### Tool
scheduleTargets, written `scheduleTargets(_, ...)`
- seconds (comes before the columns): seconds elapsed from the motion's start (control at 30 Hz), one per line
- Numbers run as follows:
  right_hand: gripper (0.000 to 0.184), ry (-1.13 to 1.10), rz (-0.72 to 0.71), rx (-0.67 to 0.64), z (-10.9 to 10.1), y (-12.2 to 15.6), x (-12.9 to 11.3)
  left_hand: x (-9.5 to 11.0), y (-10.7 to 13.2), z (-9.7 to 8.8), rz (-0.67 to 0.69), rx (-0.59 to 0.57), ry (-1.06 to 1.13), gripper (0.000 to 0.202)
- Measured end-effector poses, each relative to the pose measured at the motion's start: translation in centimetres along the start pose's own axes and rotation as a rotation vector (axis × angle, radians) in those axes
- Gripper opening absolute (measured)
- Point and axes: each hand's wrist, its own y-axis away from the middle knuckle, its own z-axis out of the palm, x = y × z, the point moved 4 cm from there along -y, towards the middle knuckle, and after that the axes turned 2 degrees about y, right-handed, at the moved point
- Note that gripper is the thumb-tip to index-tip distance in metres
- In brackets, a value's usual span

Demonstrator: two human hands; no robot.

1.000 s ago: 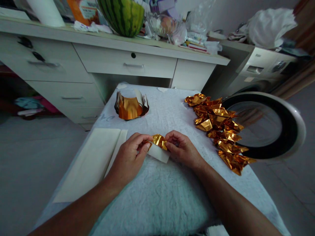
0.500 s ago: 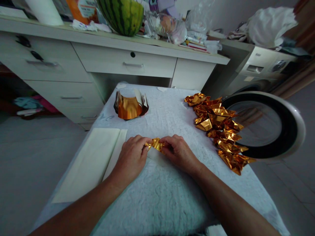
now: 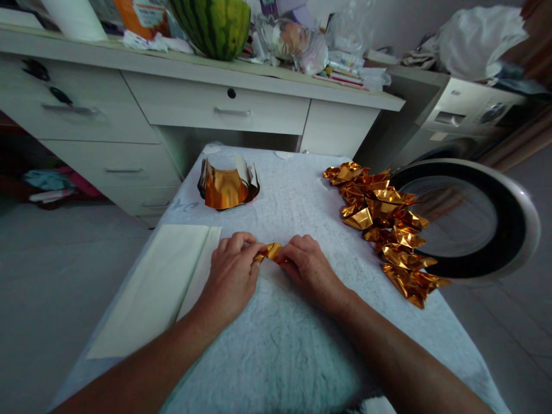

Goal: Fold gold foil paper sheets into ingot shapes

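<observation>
A small piece of gold foil paper (image 3: 271, 251) is stretched between my two hands over the middle of the cloth-covered table (image 3: 293, 190). My left hand (image 3: 235, 267) pinches its left end, and my right hand (image 3: 306, 264) pinches the right end. Fingers cover both ends, so only the shiny middle shows. A pale sheet edge lies on the cloth just below the foil. Beyond my left hand stands a curled stack of gold foil sheets (image 3: 226, 187). Several folded gold foil pieces (image 3: 388, 224) lie in a row to the right.
Pale paper sheets (image 3: 150, 282) lie at the table's left. Behind stands a white counter (image 3: 190, 69) with drawers, bearing a cut watermelon (image 3: 211, 26) and plastic bags. The open round door (image 3: 513, 218) of a washing machine (image 3: 457, 109) adjoins the table's right edge.
My left fingers have shifted slightly over the foil's left end, and its visible middle looks narrower and more bent. Both hands keep their pinch. The view has shifted a little.
</observation>
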Motion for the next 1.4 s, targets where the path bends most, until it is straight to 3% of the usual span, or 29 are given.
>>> scheduleTargets(0.27,0.014,-0.064,-0.098,-0.153,-1.1,0.5,-0.7,0.5,-0.1,0.5,0.155,-0.096,0.109,0.037)
scheduleTargets(0.4,0.032,-0.049,-0.119,-0.251,-1.8,1.2,-0.8,0.7,0.1,0.6,0.185,-0.113,0.102,0.036)
scheduleTargets(0.5,0.035,-0.039,-0.122,-0.286,-1.9,1.4,-0.7,0.8,0.2,0.6,0.190,-0.126,0.107,0.031)
scheduleTargets(1.0,0.002,-0.066,-0.148,-0.209,-1.9,0.8,-1.0,1.5,0.5,-0.1,0.127,-0.167,0.162,0.009)
scheduleTargets(1.23,0.001,-0.122,-0.116,-0.205,-1.8,0.7,-0.5,1.6,0.8,0.5,0.082,-0.137,0.210,0.003)
scheduleTargets(1.4,0.016,-0.182,-0.103,-0.244,-1.9,0.7,0.0,1.8,0.9,0.4,0.065,-0.150,0.235,0.012)
